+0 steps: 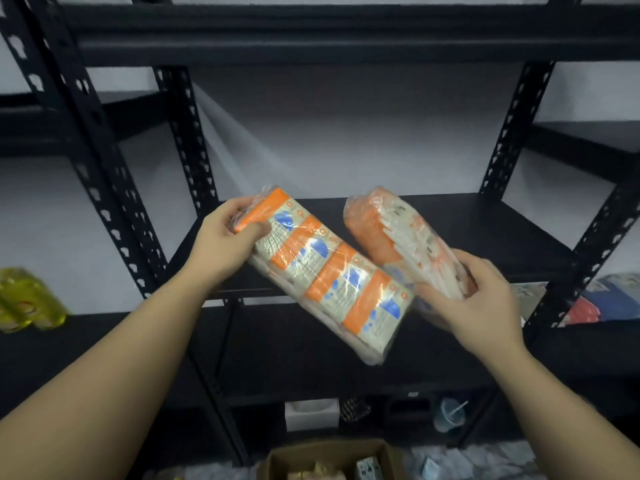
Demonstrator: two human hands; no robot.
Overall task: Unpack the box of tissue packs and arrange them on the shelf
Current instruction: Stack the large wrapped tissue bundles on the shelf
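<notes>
Head view is showing two tissue multipacks, one in each hand, both raised in front of the black metal shelf (450, 216), above its front edge. The left hand (221, 233) is gripping the far end of the left pack (332, 275), a clear-wrapped row of four orange, beige and blue packets slanting down toward the right. The right hand (481, 299) is clasping the near end of the right pack (401, 237), which is turning its orange side and white folded edges upward. One open cardboard box (332, 459) is sitting below, cut off by the bottom edge, its contents too blurred to identify. Yellow packages (27, 299) are lying on the neighbouring shelf, at left.
</notes>
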